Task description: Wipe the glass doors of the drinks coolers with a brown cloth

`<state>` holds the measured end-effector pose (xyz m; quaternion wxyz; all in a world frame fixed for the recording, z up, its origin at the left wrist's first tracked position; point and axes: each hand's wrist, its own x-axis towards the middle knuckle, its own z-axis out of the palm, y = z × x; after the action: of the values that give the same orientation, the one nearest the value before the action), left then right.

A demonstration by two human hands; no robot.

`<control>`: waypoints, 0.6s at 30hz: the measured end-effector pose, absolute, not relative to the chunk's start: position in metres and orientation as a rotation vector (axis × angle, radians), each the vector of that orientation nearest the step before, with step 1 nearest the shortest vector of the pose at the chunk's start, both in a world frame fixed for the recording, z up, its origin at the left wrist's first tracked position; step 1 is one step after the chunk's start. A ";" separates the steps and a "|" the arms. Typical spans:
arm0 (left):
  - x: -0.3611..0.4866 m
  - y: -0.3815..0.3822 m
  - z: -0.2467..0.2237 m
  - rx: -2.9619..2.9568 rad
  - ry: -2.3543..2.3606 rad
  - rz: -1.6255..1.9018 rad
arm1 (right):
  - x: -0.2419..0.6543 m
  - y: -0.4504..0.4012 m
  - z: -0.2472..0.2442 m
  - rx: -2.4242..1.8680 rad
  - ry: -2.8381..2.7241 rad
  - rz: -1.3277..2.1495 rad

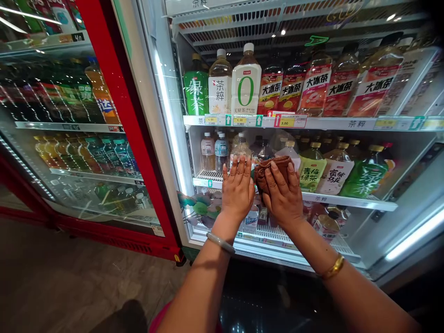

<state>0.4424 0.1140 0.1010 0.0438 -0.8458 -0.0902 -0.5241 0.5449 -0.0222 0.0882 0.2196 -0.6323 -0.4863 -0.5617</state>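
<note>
Flat against the glass door of a lit drinks cooler rests my left hand (237,187), palm forward and fingers up, with nothing visible in it. Beside it on the right, my right hand (283,192) presses a folded brown cloth (262,172) to the glass, its fingers spread over the cloth. The cloth's left edge is close to my left hand's fingers. Behind the glass, a shelf edge (350,200) runs past both hands, with green tea bottles (365,173) to the right. My palms are hidden.
On the upper shelf stand large bottles, one with a green zero (246,83). A red-framed cooler (138,106) full of drinks is at the left. Grey floor (86,273) shows at the lower left. A leaf pattern (201,207) is on the glass left of my hands.
</note>
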 end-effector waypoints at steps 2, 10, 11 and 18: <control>0.439 0.119 0.102 -2.590 -0.290 -1.617 | 0.539 -0.009 0.100 -1.736 -1.323 -1.536; 0.427 0.143 0.099 -2.586 -0.367 -1.676 | 0.517 0.022 0.088 -1.723 -1.409 -1.491; 0.426 0.144 0.097 -2.587 -0.373 -1.667 | 0.517 0.018 0.083 -1.726 -1.424 -1.504; 0.420 0.145 0.093 -2.599 -0.352 -1.608 | 0.521 0.011 0.089 -1.768 -1.338 -1.459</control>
<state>0.4199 0.1449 0.0926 0.0324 -0.8443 -0.1144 -0.5224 0.5206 0.0108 0.0888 0.2410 -0.6465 -0.4892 -0.5336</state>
